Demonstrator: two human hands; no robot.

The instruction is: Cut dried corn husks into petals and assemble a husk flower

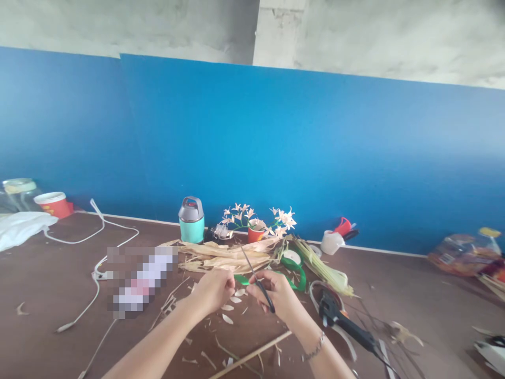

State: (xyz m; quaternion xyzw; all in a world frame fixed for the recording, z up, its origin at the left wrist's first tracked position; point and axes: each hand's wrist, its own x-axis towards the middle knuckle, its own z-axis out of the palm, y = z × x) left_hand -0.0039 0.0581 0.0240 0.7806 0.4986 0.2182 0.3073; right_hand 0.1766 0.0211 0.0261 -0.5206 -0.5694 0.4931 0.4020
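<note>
My left hand (216, 289) is closed in a pinch, with a strip of green tape (241, 279) running from its fingertips toward my right hand (276, 293). That hand is shut on a pair of scissors (265, 296), whose thin blades point up and away to the left. Looped green tape (300, 277) lies just past my right hand, beside a roll with a white core (292, 257). Small pale petals (228, 319) are scattered on the table below my hands. Behind them lie dried corn husks (229, 261).
White flowers (284, 217) stand by an orange cup (255, 233) near the blue partition. A turquoise flask (191, 221) is left of them. A black glue gun (347, 321) with its cord lies right. White cables (97, 284) run left. A thin stick (252, 353) lies in front.
</note>
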